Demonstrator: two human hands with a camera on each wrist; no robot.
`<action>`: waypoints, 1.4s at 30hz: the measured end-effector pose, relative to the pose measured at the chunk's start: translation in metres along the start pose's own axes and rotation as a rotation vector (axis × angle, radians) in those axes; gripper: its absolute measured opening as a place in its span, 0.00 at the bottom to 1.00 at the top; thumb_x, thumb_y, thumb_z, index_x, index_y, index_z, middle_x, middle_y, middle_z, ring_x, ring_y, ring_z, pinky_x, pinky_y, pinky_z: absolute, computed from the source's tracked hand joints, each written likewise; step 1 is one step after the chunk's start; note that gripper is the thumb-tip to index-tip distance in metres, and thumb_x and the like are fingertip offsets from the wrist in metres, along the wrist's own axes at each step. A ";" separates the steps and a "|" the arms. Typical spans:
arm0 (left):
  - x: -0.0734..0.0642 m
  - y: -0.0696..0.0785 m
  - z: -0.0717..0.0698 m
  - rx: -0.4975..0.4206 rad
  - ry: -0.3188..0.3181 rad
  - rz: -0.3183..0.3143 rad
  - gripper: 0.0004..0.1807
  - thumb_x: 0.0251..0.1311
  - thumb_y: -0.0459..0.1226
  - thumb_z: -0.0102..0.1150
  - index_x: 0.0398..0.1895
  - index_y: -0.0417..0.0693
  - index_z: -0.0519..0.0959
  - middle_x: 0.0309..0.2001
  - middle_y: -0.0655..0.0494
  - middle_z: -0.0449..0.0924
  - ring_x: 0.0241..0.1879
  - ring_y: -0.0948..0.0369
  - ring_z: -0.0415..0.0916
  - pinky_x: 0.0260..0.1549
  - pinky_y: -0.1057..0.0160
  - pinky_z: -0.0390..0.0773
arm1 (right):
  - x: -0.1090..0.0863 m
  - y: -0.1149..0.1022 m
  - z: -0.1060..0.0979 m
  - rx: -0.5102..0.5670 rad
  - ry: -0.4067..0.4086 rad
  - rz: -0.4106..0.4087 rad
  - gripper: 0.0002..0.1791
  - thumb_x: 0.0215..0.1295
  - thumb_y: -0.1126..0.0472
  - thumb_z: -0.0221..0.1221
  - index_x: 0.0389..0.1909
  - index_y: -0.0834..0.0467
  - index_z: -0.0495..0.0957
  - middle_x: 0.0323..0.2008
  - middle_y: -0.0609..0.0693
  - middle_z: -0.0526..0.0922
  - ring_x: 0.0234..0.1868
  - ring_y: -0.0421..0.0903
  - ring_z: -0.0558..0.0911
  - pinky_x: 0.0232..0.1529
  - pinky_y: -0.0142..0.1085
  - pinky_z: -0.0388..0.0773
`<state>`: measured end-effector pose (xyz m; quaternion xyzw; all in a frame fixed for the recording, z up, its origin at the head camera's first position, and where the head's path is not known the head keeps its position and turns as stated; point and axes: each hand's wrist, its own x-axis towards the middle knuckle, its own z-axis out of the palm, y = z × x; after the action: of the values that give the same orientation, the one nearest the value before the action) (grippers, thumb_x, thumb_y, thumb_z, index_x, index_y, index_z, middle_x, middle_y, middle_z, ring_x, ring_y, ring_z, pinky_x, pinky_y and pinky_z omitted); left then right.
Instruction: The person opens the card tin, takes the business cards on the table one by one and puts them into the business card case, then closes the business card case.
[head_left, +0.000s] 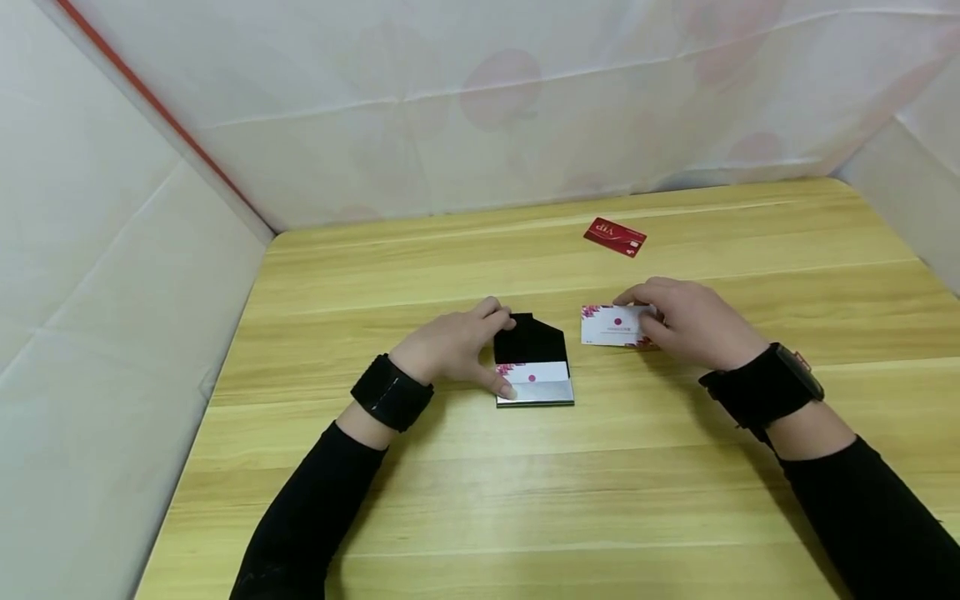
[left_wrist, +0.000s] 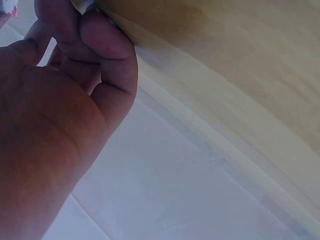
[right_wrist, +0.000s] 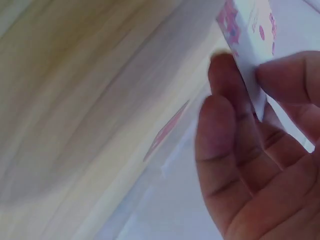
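Note:
A black card case (head_left: 529, 340) lies on the table with its flap folded back. White cards with pink flowers (head_left: 551, 372) show in its pocket. My left hand (head_left: 459, 343) holds the case at its left side, thumb on the pocket's front and curled fingers at the flap. In the left wrist view these bent fingers (left_wrist: 119, 75) hide most of the case. To the right, my right hand (head_left: 690, 321) pinches a white business card (head_left: 603, 332) by its right end. The right wrist view shows this card (right_wrist: 250, 30) between thumb and fingers, off the table.
Farther back on the wooden table (head_left: 465, 500) lies a red VIP card (head_left: 615, 237), seen also in the right wrist view as a thin red shape (right_wrist: 165, 132). Pale cloth walls (head_left: 337, 150) border the table at the back and sides.

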<state>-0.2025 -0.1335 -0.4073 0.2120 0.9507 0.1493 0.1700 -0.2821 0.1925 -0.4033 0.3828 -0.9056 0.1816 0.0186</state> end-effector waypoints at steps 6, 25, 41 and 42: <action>0.001 0.001 -0.003 0.018 0.003 0.000 0.55 0.41 0.68 0.71 0.71 0.53 0.62 0.68 0.63 0.62 0.37 0.61 0.75 0.43 0.67 0.76 | -0.001 -0.009 0.002 0.025 0.151 -0.108 0.16 0.62 0.71 0.56 0.47 0.55 0.84 0.40 0.47 0.85 0.31 0.41 0.74 0.33 0.36 0.72; -0.001 0.003 -0.002 0.026 0.014 -0.005 0.57 0.41 0.68 0.71 0.72 0.51 0.62 0.67 0.62 0.63 0.41 0.62 0.74 0.46 0.66 0.75 | 0.014 -0.043 0.019 0.162 0.208 -0.272 0.11 0.62 0.70 0.60 0.42 0.55 0.85 0.36 0.44 0.83 0.30 0.39 0.75 0.30 0.32 0.73; -0.002 0.008 -0.004 0.023 0.017 -0.007 0.53 0.40 0.68 0.72 0.69 0.54 0.66 0.58 0.63 0.63 0.38 0.60 0.74 0.41 0.66 0.75 | 0.027 -0.065 0.029 0.205 0.096 -0.281 0.11 0.64 0.69 0.60 0.44 0.54 0.85 0.37 0.44 0.83 0.30 0.40 0.75 0.31 0.34 0.73; -0.002 0.009 -0.003 0.020 0.019 -0.008 0.53 0.40 0.68 0.72 0.68 0.55 0.66 0.58 0.63 0.63 0.38 0.60 0.74 0.41 0.66 0.75 | 0.027 -0.066 0.029 0.207 0.093 -0.285 0.11 0.64 0.69 0.60 0.43 0.54 0.85 0.37 0.44 0.83 0.30 0.40 0.74 0.31 0.33 0.72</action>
<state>-0.1993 -0.1274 -0.4008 0.2087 0.9545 0.1412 0.1594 -0.2518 0.1215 -0.4052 0.4983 -0.8168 0.2871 0.0464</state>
